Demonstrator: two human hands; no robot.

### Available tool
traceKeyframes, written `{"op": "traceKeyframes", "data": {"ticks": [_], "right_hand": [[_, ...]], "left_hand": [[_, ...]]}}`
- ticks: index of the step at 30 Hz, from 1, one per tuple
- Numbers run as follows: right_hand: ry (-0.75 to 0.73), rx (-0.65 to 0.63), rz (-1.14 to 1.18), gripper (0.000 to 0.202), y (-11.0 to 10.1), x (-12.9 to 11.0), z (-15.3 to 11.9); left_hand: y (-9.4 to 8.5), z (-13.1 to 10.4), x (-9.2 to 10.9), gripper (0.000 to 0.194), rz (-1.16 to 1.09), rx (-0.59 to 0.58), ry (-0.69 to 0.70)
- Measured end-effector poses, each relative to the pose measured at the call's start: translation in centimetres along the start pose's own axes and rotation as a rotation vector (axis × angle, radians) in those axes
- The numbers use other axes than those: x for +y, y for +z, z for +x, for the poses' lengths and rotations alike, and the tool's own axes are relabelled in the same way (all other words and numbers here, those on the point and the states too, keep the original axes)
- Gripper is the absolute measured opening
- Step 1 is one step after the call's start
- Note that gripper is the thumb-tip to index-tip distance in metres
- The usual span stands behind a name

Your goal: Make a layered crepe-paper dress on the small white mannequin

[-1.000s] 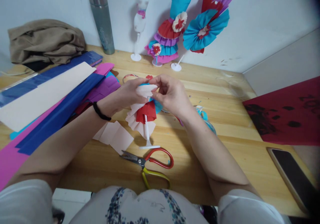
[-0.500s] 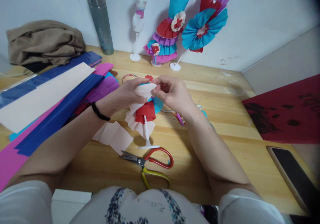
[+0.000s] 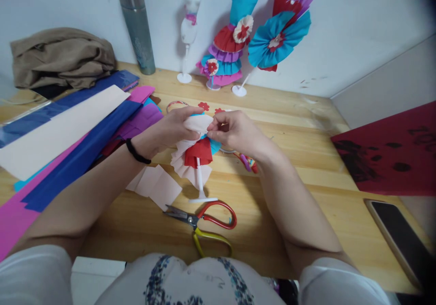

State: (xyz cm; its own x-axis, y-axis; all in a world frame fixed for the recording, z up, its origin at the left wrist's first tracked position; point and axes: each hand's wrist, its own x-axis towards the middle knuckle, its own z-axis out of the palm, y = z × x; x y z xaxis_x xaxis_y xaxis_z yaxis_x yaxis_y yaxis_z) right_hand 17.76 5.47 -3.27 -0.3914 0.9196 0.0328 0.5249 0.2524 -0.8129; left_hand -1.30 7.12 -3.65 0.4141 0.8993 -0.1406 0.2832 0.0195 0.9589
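Note:
Between my hands a small dress-form stand (image 3: pixel 199 177) stands upright, dressed in red crepe paper (image 3: pixel 198 154) with a pale pleated paper ruffle (image 3: pixel 182 162) and some blue paper. My left hand (image 3: pixel 172 127) is wrapped round the upper part of the figure, holding a white paper piece (image 3: pixel 198 124) against it. At that paper's right edge, my right hand (image 3: pixel 230 130) has its fingertips pinched together; whatever lies between them is too small to make out. Just below the stand's base lie scissors (image 3: pixel 192 221) with one red and one yellow handle, blades slightly apart.
Folded crepe paper sheets (image 3: pixel 68 127) cover the left side, with pale paper pieces (image 3: pixel 158 184) near the stand. Along the wall are a bottle (image 3: pixel 136 32), a bare dress form (image 3: pixel 188 32) and two dressed ones. A phone (image 3: pixel 395 237) lies at right. Red paper flowers (image 3: pixel 203 106) lie behind my hands.
My right hand has lowered slightly, its fingers shifting down along the white paper's edge. Another red flower now shows behind it. My left hand stays in place on the figure.

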Motion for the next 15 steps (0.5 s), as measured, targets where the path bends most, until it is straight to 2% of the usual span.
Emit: {"op": "traceKeyframes", "data": {"ticks": [6,15], "right_hand": [[0.0,0.002,-0.005,0.015,0.86,0.21,0.34],[0.003,-0.007,0.031,0.019,1.13,-0.2,0.3]], "left_hand": [[0.13,0.03,0.01,0.064,0.045,-0.001,0.009],[0.38,0.15,0.08,0.054,0.23,0.037,0.079]]}}
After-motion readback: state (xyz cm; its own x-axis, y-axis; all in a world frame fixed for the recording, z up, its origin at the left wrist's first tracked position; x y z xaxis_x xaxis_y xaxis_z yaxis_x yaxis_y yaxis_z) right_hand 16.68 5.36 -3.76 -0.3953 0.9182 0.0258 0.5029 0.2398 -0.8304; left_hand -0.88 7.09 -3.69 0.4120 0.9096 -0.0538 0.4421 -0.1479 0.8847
